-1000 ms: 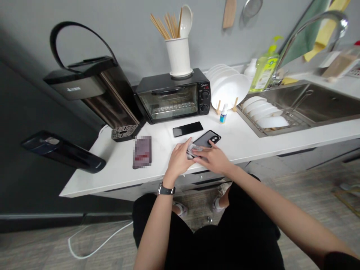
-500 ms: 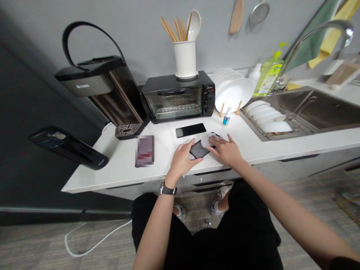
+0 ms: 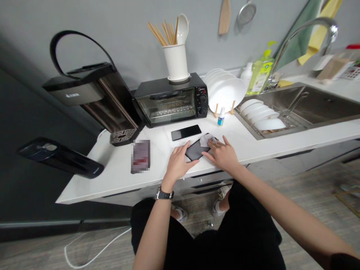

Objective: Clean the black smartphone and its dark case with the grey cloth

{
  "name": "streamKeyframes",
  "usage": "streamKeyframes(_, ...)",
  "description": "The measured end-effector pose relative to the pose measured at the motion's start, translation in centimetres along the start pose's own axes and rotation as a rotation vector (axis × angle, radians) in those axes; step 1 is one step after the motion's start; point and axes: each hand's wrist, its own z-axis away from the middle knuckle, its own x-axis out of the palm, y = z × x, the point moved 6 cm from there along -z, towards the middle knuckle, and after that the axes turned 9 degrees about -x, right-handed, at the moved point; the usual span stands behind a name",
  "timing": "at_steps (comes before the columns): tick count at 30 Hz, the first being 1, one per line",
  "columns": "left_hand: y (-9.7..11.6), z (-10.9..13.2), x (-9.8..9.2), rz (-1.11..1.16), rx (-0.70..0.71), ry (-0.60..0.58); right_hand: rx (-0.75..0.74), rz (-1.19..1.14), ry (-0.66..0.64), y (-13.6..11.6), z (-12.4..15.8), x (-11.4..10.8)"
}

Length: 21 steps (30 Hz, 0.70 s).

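On the white counter [image 3: 157,150] a black phone [image 3: 195,150] lies flat. Thumb and fingers of my left hand [image 3: 178,160] grip its left end at the edges. My right hand [image 3: 223,153] presses a crumpled white wipe [image 3: 206,140] onto the phone's right part, and the fingertips partly hide the wipe. Behind the hands lies a second phone [image 3: 186,132], black and slim. A small spray bottle [image 3: 221,117] with a blue label stands upright beyond my right hand. To the left is a flat dark item [image 3: 141,156], its surface blurred out.
A toaster oven [image 3: 171,101] bears a white utensil holder [image 3: 176,62]. To its left stand a drink dispenser [image 3: 104,97] and a dark tumbler [image 3: 62,157] leaning over the counter edge. White plates [image 3: 225,92], a soap bottle [image 3: 258,75] and a sink [image 3: 315,108] holding bowls are at right.
The wipe under my right hand has shifted slightly and looks more bunched. My left hand keeps its place on the phone. The whole view has turned a little.
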Motion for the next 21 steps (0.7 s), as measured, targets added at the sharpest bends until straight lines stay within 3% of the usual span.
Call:
streamKeyframes(4,0.0,0.1,0.0,0.025,0.008,-0.023,-0.156,-0.069,-0.035,-1.3,1.1,0.0)
streamKeyframes(9,0.1,0.1,0.1,0.003,0.024,-0.010,0.019,-0.006,0.004,1.0,0.8,-0.7)
streamKeyframes(11,0.0,0.0,0.1,0.011,0.027,-0.007,0.010,-0.019,0.012,-0.2,0.7,-0.8)
streamKeyframes(15,-0.3,0.2,0.1,0.044,0.036,-0.010,-0.175,-0.204,-0.022,-4.2,0.7,-0.2)
streamKeyframes(17,-0.4,0.2,0.1,0.053,0.050,-0.005,-0.154,-0.216,-0.033,-3.6,0.4,0.2)
streamKeyframes(21,-0.2,0.2,0.1,0.038,0.062,0.010,0.081,-0.106,0.009,-0.1,-0.7,0.4)
